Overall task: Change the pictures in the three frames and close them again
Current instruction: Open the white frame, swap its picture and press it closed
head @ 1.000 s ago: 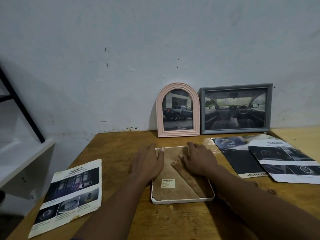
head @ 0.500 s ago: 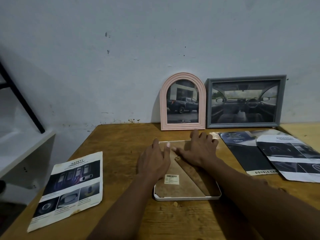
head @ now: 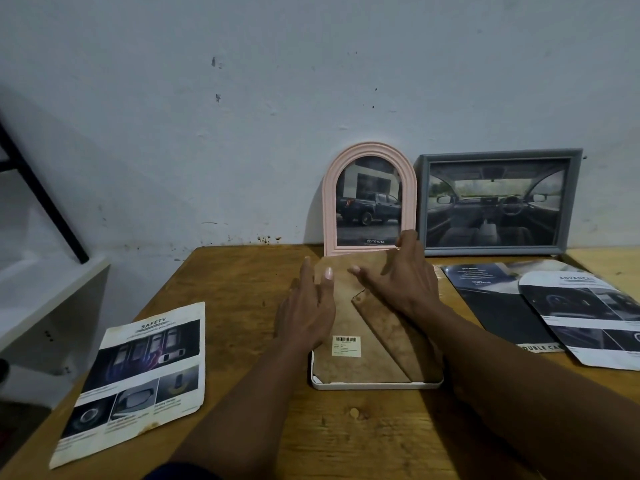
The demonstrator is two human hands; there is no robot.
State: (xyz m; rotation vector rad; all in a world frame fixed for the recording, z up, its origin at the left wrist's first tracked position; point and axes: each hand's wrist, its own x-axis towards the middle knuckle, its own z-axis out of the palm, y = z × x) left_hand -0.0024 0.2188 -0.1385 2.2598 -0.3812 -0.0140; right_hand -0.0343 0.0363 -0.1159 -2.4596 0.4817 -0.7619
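Head view: a white frame (head: pixel 377 385) lies face down in the middle of the table (head: pixel 242 278), its brown backing board (head: pixel 346 313) facing up. The left hand (head: pixel 308 313) rests flat along the frame's left edge, fingers straight. The right hand (head: pixel 403 282) lies spread over the board's far right part. Behind, a pink arched frame (head: pixel 329 202) and a grey frame (head: pixel 573 202) lean against the wall (head: pixel 242 133).

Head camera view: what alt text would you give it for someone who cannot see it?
A left hand and a right hand rest on the brown backing board of a white frame lying face down on a wooden table. A pink arched frame and a grey frame, both with car pictures, lean on the wall behind; printed sheets lie on either side.
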